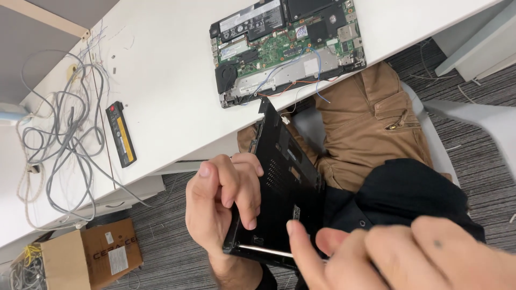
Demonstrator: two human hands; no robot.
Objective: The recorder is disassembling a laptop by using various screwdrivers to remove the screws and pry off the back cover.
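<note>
The left hand (223, 196) grips a black laptop bottom cover (285, 177) by its near corner, the fingers (244, 188) curled together over the cover's inner face and the thumb hidden behind the edge, so the panel is pinched between them. The cover stands tilted on edge above the person's lap, its far corner reaching up toward the table edge and its ribbed inner side facing the camera. The right hand (408, 252) comes in from the lower right, close to the lens and blurred; its fingers lie loosely side by side, and one fingertip (298, 236) touches the cover's lower edge just beside a thin silver strip (266, 251) that runs along that rim. Whether the right hand actually pinches the cover cannot be told. Beyond the left fingers, on the white table (172, 86), lies the opened laptop (287, 45) with its green circuit board, fan and loose red and blue wires exposed. Well apart from both hands, further along the table, a long black battery pack (121, 134) lies beside a tangle of grey cables (62, 134). Below the left hand, on the grey carpet, sits a brown cardboard box (88, 258). Behind the cover, brown trousers (365, 123) and a black garment (414, 193) show.
</note>
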